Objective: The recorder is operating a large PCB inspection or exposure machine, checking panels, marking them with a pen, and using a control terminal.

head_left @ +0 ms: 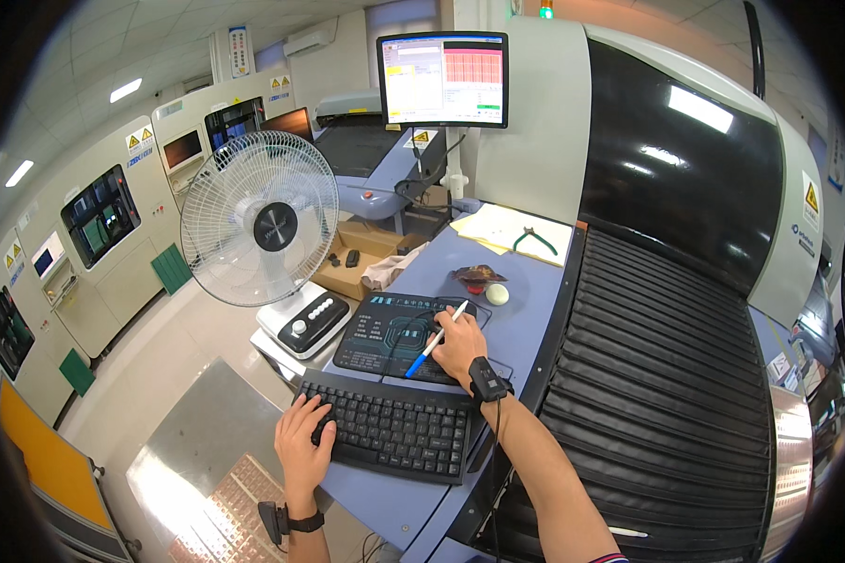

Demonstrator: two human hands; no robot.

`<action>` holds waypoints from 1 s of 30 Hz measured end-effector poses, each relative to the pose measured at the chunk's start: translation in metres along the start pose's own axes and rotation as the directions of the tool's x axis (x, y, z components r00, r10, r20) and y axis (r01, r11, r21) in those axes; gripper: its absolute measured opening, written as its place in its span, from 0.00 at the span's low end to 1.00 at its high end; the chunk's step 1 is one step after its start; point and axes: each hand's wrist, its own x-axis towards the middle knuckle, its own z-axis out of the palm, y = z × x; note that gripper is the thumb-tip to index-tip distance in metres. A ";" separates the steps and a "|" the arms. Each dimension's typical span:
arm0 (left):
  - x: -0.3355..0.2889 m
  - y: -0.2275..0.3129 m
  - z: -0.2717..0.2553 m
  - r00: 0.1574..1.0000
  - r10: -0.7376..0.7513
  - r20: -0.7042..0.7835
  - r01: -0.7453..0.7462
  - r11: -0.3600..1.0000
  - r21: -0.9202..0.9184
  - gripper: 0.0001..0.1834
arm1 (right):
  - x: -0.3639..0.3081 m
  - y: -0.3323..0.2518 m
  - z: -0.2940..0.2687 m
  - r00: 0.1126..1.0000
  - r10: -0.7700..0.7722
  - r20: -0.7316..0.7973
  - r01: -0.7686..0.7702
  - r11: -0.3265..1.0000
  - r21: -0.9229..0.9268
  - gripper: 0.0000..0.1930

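Note:
My left hand (301,441) rests on the left end of a black keyboard (394,427), its fingers apart and holding nothing. Over the dark printed mouse pad (371,338), my right hand (462,349) grips a white marker pen (437,340) with a blue end pointing down toward the keyboard. What lies beneath the right palm is hidden. Each wrist wears a black strapped device. A brown crumpled packet (479,274) and a small round pale-green object (497,295) lie beyond the right hand.
A desk fan (263,220) stands left of the mouse pad. Green-handled pliers (535,241) lie on yellow paper at the back. A lit monitor (444,80) hangs above. On the right, a large machine with ribbed black bellows (648,394) borders the blue work surface (385,502).

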 end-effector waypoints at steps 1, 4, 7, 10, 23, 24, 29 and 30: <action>0.000 0.000 0.000 1.000 -0.002 0.002 0.002 1.000 0.001 0.14 | 0.000 -0.001 0.000 1.000 0.001 0.002 -0.001 1.000 0.001 0.18; 0.000 -0.001 0.001 1.000 -0.008 0.002 0.008 1.000 -0.002 0.14 | 0.000 0.000 0.001 1.000 -0.002 0.002 0.002 1.000 0.005 0.18; 0.000 -0.003 0.002 1.000 -0.006 0.008 0.006 1.000 -0.002 0.14 | 0.000 0.002 0.002 1.000 -0.022 0.001 0.022 1.000 -0.003 0.17; 0.000 -0.002 0.002 1.000 -0.010 0.006 0.010 1.000 0.000 0.14 | 0.000 0.001 0.001 1.000 -0.028 0.007 0.028 0.999 -0.018 0.17; 0.001 0.001 0.000 1.000 -0.021 0.014 0.021 1.000 -0.015 0.14 | 0.000 0.001 -0.001 1.000 0.000 0.020 0.000 1.000 -0.031 0.17; 0.001 0.000 0.000 1.000 -0.012 0.012 0.012 1.000 -0.020 0.14 | 0.000 0.001 -0.001 1.000 -0.005 0.016 0.006 0.999 -0.034 0.17; 0.002 -0.002 -0.001 1.000 -0.019 0.014 0.020 1.000 -0.009 0.14 | 0.002 0.000 0.001 1.000 -0.007 0.008 0.007 1.000 -0.026 0.18; 0.002 -0.002 -0.001 1.000 -0.020 0.015 0.020 1.000 -0.009 0.14 | 0.002 0.000 0.001 1.000 -0.006 0.007 0.007 1.000 -0.020 0.19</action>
